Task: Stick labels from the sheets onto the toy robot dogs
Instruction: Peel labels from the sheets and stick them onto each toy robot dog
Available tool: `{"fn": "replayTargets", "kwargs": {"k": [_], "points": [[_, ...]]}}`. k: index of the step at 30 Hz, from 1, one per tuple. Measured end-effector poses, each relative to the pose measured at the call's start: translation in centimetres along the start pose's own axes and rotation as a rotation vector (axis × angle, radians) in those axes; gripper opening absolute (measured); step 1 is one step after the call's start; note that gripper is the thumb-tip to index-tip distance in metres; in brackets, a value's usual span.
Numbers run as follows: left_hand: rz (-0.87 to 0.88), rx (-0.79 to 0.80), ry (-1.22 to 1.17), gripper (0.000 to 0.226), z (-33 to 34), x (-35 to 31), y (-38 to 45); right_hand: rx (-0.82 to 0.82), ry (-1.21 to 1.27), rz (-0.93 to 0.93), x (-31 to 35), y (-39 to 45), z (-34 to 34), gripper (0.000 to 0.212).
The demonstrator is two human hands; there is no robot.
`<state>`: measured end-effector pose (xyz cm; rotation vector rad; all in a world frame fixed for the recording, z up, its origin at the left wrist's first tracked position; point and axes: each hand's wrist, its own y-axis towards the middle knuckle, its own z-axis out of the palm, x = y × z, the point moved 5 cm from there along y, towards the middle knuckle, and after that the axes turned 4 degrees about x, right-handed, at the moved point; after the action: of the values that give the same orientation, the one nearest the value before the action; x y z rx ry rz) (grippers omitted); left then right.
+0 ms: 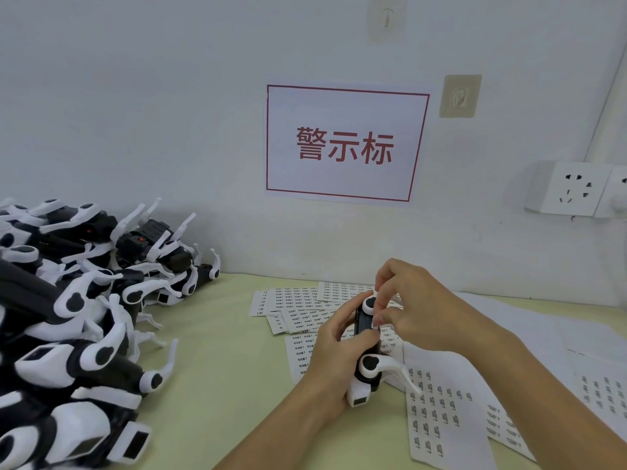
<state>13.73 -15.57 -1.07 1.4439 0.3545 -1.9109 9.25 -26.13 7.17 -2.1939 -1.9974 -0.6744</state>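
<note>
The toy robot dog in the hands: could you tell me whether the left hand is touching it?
Touching. The head view shows the left hand with fingers curled around the black body of the toy robot dog.

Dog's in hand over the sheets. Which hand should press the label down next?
Right, probably. The right hand already has its fingertips at the toy robot dog's dark body, while the left hand grips it from the side and steadies it above the label sheets.
</note>
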Motion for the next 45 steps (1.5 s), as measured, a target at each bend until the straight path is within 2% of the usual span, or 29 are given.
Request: {"fn": "replayTargets", "kwargs": {"k": [5,10,15,23,32,45], "points": [[-0.013,0.001,-0.055,0.053,0.1,0.0,0.1,-0.008,-0.006,-0.004,0.1,0.0,0.0,0.025],[-0.010,-0.021,-0.043,0.040,-0.2,0.2,0.2,-0.008,-0.011,-0.004,0.2,0.0,0.0,0.021],[-0.013,-0.064,0.002,0.037,-0.3,0.2,0.1,-0.007,-0.017,-0.013,0.2,0.0,0.1,0.021],[-0.002,-0.106,0.052,0.039,-0.6,0.4,0.2,-0.028,-0.033,-0.039,0.4,0.1,0.4,0.025],[-0.015,-0.100,-0.071,0.054,-0.9,0.9,0.6,0.011,0.011,-0.037,0.2,0.2,0.2,0.031],[-0.016,-0.096,-0.049,0.055,-0.7,0.5,0.3,-0.001,0.026,-0.032,0.3,0.1,0.3,0.025]]}}
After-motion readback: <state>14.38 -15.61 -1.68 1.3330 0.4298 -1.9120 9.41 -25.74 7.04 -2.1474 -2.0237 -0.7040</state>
